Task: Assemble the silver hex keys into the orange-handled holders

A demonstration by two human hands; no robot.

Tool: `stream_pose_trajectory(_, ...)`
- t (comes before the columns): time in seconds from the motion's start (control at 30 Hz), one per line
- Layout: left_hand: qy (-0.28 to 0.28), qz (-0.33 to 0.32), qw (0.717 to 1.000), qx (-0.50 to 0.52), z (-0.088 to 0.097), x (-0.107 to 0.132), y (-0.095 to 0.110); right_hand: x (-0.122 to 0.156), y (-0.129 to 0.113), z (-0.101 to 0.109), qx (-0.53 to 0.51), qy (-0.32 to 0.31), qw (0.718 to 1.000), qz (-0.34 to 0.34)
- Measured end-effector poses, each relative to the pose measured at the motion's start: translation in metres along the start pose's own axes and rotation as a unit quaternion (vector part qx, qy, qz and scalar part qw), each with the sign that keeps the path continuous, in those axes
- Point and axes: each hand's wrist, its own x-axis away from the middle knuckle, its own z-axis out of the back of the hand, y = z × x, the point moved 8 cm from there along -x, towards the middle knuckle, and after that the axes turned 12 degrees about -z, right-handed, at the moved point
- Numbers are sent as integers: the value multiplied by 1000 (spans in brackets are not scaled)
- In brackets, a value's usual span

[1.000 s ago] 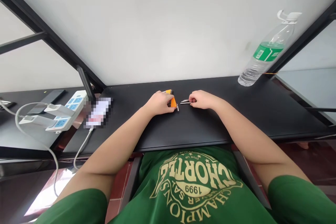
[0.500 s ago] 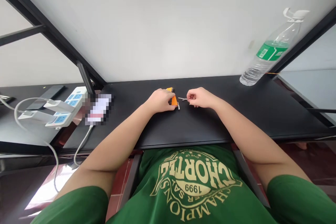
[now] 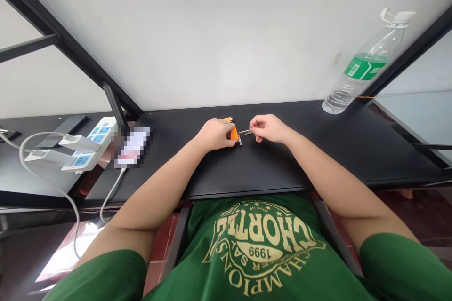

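Observation:
On the black desk (image 3: 247,174), my left hand (image 3: 216,134) is closed around an orange and black tape measure (image 3: 233,132), whose far side is hidden by my palm. A small silvery metal tab (image 3: 240,140) sticks out at its near right corner. To the right, my right hand (image 3: 267,128) pinches a slim metal piece (image 3: 246,132) between thumb and fingertips. That piece points left, its tip close to the orange side; whether they touch I cannot tell. Its other end is covered by my fingers.
At the back right stands a large clear water bottle (image 3: 365,67) with a green label. To the left lie a pixelated phone (image 3: 134,146) on a white cable and a white power strip (image 3: 100,136) with plugs. A dark phone (image 3: 63,130) rests farther left. Black frame bars (image 3: 115,103) rise beside the desk.
My right hand has shifted slightly left and up, its fingers now straighter on the metal piece, whose tip is nearer the tape measure. My left hand has stayed almost still.

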Motion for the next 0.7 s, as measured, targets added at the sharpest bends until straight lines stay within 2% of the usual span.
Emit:
stream_pose_trajectory(0.3, 12, -5, 1000, -6, 0, 0, -1, -1, 1, -6, -42, -23, 999, -25)
stream_pose_trajectory(0.53, 40, -20, 999, -23, 1, -3, 11, -14, 14, -33, -210, -54, 972, -91)
stream_pose_trajectory(0.7, 33, -39, 998, -25, -4, -5, 15, -15, 13, -48, -150, -28, 984, -92)
